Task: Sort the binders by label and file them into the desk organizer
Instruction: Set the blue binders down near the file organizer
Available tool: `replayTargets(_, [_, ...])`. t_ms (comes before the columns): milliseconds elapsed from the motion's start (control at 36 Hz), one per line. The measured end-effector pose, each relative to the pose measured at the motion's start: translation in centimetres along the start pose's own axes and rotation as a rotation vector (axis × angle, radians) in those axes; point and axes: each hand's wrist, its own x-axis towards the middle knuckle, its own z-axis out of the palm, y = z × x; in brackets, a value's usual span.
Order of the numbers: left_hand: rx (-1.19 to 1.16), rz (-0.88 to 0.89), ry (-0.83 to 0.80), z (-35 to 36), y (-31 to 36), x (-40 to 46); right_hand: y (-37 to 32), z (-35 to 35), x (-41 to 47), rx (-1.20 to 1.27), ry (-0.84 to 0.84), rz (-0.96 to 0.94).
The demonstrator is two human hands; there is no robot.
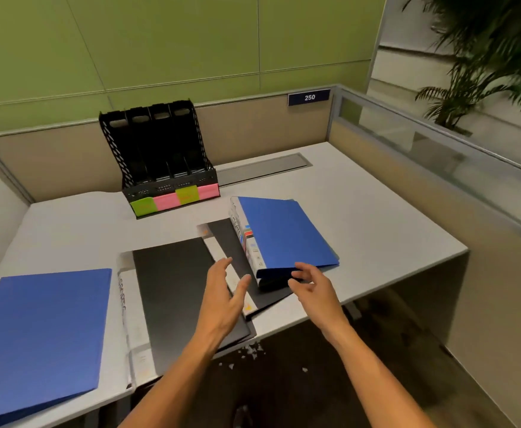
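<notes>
While every slot of the black organizer at the back of the desk stands empty, the sorting stage is judged to be in hand and no binder is yet filed. Four binders are seen lying flat, all in front of the organizer. A blue binder is stacked on a black binder in front and to the right of the organizer, spines turned leftward. Another black binder is laid straight in front of the organizer, nearer the desk's front edge, and a second blue binder is found in front and to the left of it, overhanging that edge.

Both hands are reached toward the stack. The right hand is spread loose at the near corner of the stacked blue binder, fingertips at or just off its edge; nothing is gripped. The left hand is held flat and unclenched above the black covers, grasping nothing.

The next move is judged to call for a firm pinch on the blue binder's near edge and a lift clear of the black one, so its spine can be read and matched to a slot.

As for writing, "250" is read on a dark plate behind and to the right of the organizer. Green and pink sticky notes are fixed along the organizer's front lip, their marks blurred. Spine lettering is present but cannot be made out.
</notes>
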Motion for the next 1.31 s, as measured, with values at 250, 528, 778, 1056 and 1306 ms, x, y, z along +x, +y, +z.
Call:
replayTargets(250, [-0.086, -0.109, -0.064, 3.5, 2.0, 4.9, -0.3, -4.6, 6.0, -0.089, 0.026, 0.038])
replayTargets(528, [-0.159, -0.195, -0.081, 6.8, 1.1, 11.4, 0.8, -5.9, 13.2, -0.166, -0.012, 0.162])
replayTargets(778, [-0.321, -0.611, -0.026, 9.2, -1.4, 17.1, 3.4, -5.4, 20.1, -0.343, 0.041, 0.362])
replayTargets(1056, [-0.568, -0.777, -0.029, 10.4, -3.0, 19.8, 4.2, -4.7, 24.1, -0.675, -0.030, 0.451])
replayTargets(1306, [-0.684, -0.861, -0.067, 11.1, -3.1, 20.2, 5.2, -6.6, 25.2, -0.650, -0.096, 0.505])
